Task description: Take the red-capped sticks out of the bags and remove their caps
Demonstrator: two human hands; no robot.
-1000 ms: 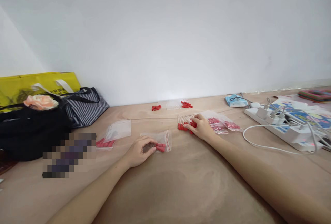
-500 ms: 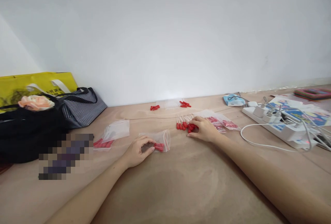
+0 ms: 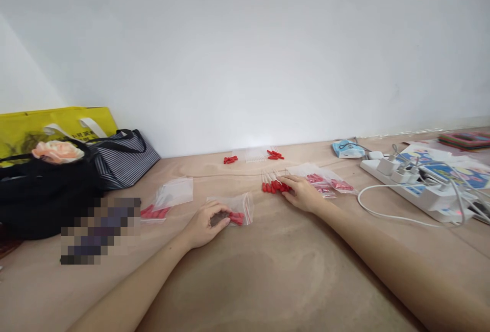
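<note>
Resting the right grip (image 3: 304, 194) over a row of red-tipped sticks (image 3: 269, 187) at mid-desk, touching the rightmost red ends with lowered fingers. Hiding any pinch there from view, so being unable to tell open from closed. Pointing the pale stems toward the back edge of the desk (image 3: 268, 276) and the red ends toward the near side. Resting the left grip (image 3: 202, 226), thumb and fingertips curved close together, at the left end of a clear bag (image 3: 242, 203), just beside red pieces (image 3: 236, 218) inside it. Not showing whether pinching the bag or only touching it. Having open desk between the forearms, toward the near side. Meeting filled bags (image 3: 317, 180) just right of the right grip, then a power strip (image 3: 415, 192) farther toward the right edge. Meeting a loose bag (image 3: 174, 192) left of the left grip, then a striped bag (image 3: 126, 163) toward the back-left corner.
</note>
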